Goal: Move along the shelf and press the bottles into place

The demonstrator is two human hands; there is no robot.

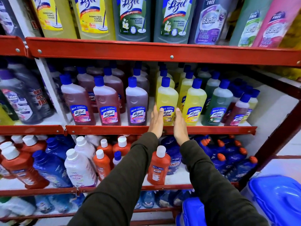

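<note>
Both hands flank a yellow bottle (167,101) at the front of the middle shelf (114,129). Left hand (156,122) lies flat against its left side, fingers straight, grip not closed around it. Right hand (180,124) reaches along its right side, fingers also straight, touching or just beside it. Another yellow bottle (194,103) stands just to the right, a purple bottle (136,103) to the left.

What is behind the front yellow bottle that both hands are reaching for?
Behind the front yellow bottle, flanked by the left hand and right hand, more yellow bottles with blue caps line up toward the back. Only their caps and shoulders show; their labels and the row's depth are covered.
</note>
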